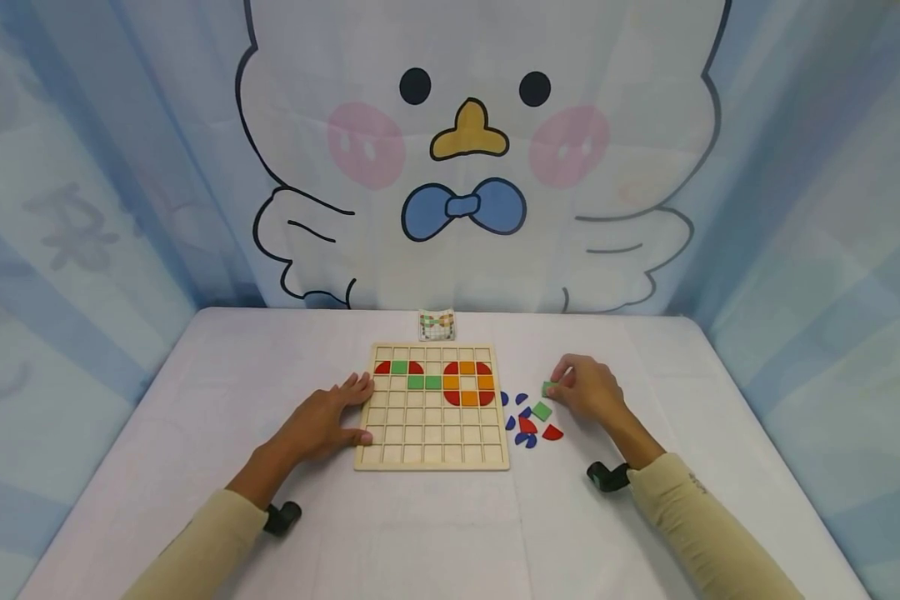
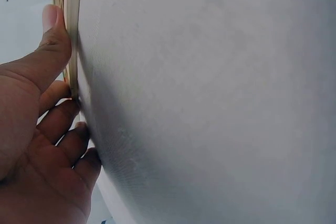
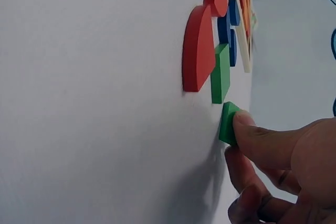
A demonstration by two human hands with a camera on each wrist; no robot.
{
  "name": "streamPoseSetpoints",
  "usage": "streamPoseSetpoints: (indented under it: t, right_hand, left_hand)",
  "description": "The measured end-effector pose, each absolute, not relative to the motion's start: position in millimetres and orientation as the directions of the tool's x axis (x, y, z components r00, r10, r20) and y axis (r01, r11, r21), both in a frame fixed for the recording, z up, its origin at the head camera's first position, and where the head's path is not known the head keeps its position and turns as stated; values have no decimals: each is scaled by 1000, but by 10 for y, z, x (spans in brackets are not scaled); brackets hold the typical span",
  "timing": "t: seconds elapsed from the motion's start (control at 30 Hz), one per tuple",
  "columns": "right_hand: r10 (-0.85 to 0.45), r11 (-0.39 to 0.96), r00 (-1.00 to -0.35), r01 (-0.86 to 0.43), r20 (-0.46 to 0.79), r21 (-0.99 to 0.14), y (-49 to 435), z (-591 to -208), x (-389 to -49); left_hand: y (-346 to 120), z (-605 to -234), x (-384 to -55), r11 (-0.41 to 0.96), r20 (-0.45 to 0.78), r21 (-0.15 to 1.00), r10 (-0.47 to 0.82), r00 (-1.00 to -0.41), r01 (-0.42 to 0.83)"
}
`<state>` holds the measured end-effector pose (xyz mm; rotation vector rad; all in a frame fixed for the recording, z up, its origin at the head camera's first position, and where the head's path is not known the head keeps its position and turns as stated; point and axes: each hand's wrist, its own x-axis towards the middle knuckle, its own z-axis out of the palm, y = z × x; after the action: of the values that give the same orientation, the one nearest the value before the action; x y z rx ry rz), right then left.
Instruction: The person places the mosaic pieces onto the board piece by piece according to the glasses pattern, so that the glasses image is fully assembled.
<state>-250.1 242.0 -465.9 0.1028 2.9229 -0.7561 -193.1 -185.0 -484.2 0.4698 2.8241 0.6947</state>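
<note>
My right hand (image 1: 587, 388) pinches a small green square tile (image 3: 228, 124) between thumb and fingers at the right of the loose pieces. A second green square tile (image 1: 542, 411) lies on the table close by, with a red quarter-round tile (image 3: 198, 51) beside it. The left hand (image 1: 328, 414) rests at the left edge of a wooden grid board (image 1: 412, 454), thumb and fingers spread along its rim. On the board, red, orange and green tiles form a ring (image 1: 452, 383) at the upper right and a short pattern at the upper left, joined by green squares (image 1: 425, 382).
Several blue rounded pieces (image 1: 531, 441) and another red piece (image 1: 527, 426) lie scattered just right of the board. A small printed pattern card (image 1: 437, 326) stands behind the board. The white table (image 1: 450, 533) ends at a curtain (image 1: 465, 267) with a cartoon figure.
</note>
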Motion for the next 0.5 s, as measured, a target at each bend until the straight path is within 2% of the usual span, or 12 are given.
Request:
streamPoseSetpoints:
  t: [0.3, 0.5]
  right_hand:
    - [-23, 811, -997, 26, -76, -585, 2084, -4609, -2519]
    - [-78, 799, -996, -41, -36, -600, 1796, -4539, -2535]
  left_hand:
    - [-1862, -4854, -1934, 828, -100, 491, 360, -927, 269]
    - [-1856, -4845, -1931, 831, -107, 492, 352, -930, 258]
